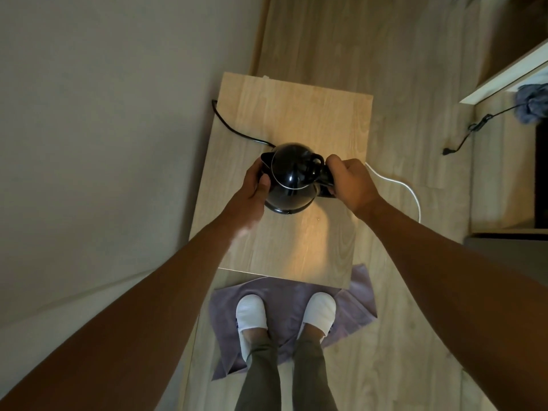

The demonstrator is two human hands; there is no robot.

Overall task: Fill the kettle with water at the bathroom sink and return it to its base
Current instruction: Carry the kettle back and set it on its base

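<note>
Black kettle (292, 176) stands on the wooden table (299, 114), mid-surface, lid shut. Its base (284, 209) shows only as a dark rim under the near side. Your left hand (252, 185) is cupped against the spout side of the kettle, fingers curled on the body. Your right hand (350, 182) is wrapped round the handle on the opposite side. A black cord (234, 130) runs from the kettle's far side off the table's left edge. A white cable (406, 188) lies on the floor right of the kettle. Your slippers (252, 314) stand on a purple towel (353, 307) at the table's near edge.
</note>
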